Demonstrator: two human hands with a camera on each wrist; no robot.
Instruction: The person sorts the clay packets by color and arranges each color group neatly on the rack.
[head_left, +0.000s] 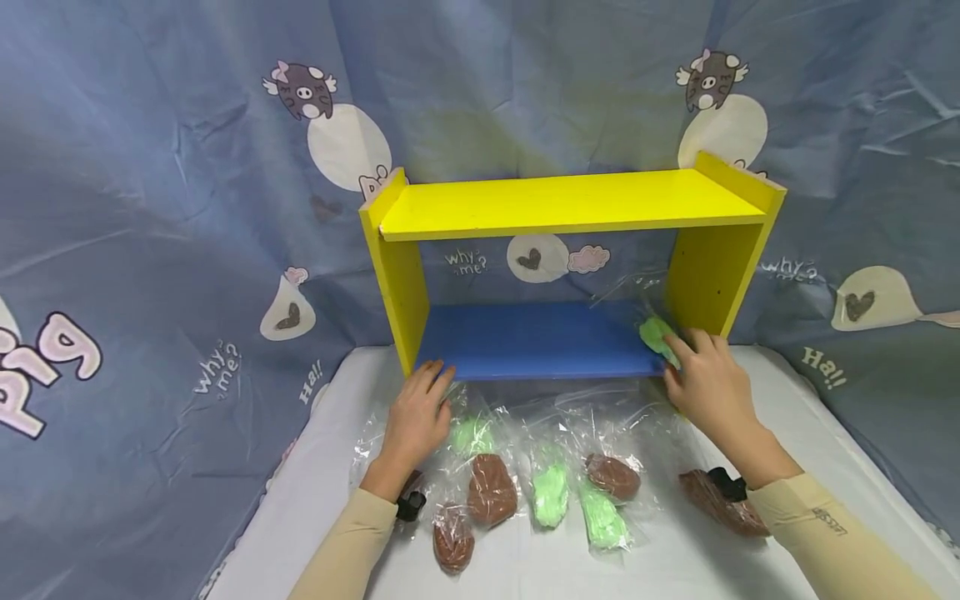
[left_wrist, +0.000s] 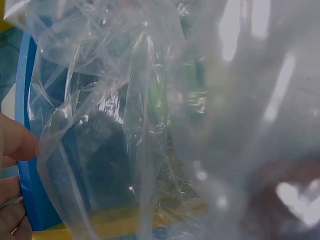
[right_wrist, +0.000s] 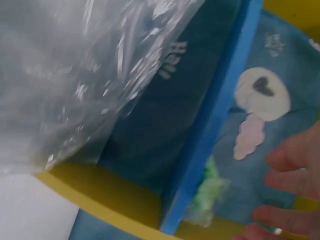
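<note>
Head view: left hand (head_left: 417,417), eight o'clock of yellow shelf unit (head_left: 573,200), on blue board (head_left: 540,342), grip indeterminable; right hand (head_left: 711,379), four o'clock, released, beside green bagged item (head_left: 656,335).

Long sleeves, light beige fabric, creased: left sleeve (head_left: 341,542), right sleeve (head_left: 843,542). Both end in plain cuffs at the wrist. Right one carries small dark lettering (head_left: 828,521) above the cuff, too small to read. Small chunky black wrist unit on each side, left unit (head_left: 411,506) and right unit (head_left: 727,483), mount details unclear. Hands (head_left: 415,417) bare.
</note>
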